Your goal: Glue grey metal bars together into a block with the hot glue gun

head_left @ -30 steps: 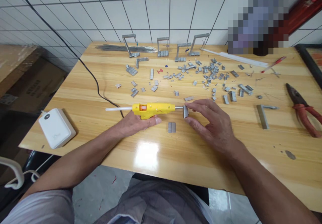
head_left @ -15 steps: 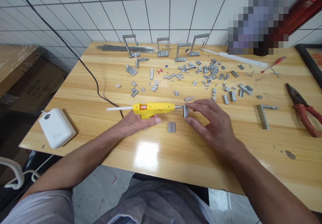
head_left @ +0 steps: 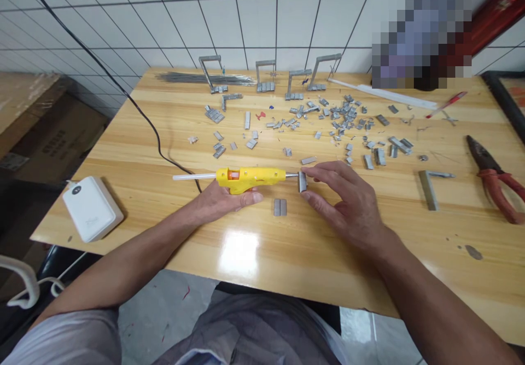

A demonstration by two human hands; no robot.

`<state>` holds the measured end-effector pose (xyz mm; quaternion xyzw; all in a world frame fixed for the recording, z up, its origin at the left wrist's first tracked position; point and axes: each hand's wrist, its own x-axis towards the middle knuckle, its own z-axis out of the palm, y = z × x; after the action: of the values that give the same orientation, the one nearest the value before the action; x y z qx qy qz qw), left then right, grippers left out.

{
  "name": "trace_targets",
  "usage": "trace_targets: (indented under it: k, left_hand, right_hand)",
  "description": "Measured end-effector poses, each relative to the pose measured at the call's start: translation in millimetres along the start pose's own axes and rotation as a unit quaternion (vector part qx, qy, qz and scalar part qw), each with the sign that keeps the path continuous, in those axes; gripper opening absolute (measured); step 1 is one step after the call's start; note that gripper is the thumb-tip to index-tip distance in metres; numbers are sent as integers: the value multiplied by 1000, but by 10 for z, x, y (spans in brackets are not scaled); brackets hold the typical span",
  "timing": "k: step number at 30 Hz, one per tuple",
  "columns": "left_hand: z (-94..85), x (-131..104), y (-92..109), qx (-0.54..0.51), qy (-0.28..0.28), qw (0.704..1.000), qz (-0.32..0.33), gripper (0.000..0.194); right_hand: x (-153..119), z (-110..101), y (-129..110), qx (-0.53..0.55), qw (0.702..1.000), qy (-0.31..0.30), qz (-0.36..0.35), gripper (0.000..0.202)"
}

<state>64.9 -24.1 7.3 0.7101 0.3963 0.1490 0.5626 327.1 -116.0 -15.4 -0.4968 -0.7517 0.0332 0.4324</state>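
Note:
My left hand (head_left: 225, 201) is closed round the handle of a yellow hot glue gun (head_left: 258, 177), whose white glue stick (head_left: 193, 177) juts out at the back. The gun lies level, its metal nozzle pointing right. Between the thumb and fingertips of my right hand (head_left: 348, 201) is a small grey metal piece (head_left: 302, 181), held on edge. The nozzle tip meets or nearly meets the left side of that piece. Just below the nozzle, two flat grey pieces (head_left: 280, 207) lie side by side on the wooden table (head_left: 184, 261).
Loose grey pieces (head_left: 344, 116) are scattered across the table's middle. Behind them stand several small bracket-shaped frames (head_left: 266, 75) and a bundle of thin wires (head_left: 205, 78). Red-handled pliers (head_left: 498, 181) and an L-shaped piece (head_left: 429, 190) lie right. A white power bank (head_left: 92, 209) sits left, near a black cord (head_left: 151, 121).

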Motion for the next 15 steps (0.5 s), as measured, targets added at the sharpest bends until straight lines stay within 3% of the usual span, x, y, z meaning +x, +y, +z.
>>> trace_targets:
  k: [15]
  left_hand:
    - [27,-18,-17,-17,31,999,-9,32]
  right_hand:
    - [6,-15,-13,-2,1000,-4,11,35]
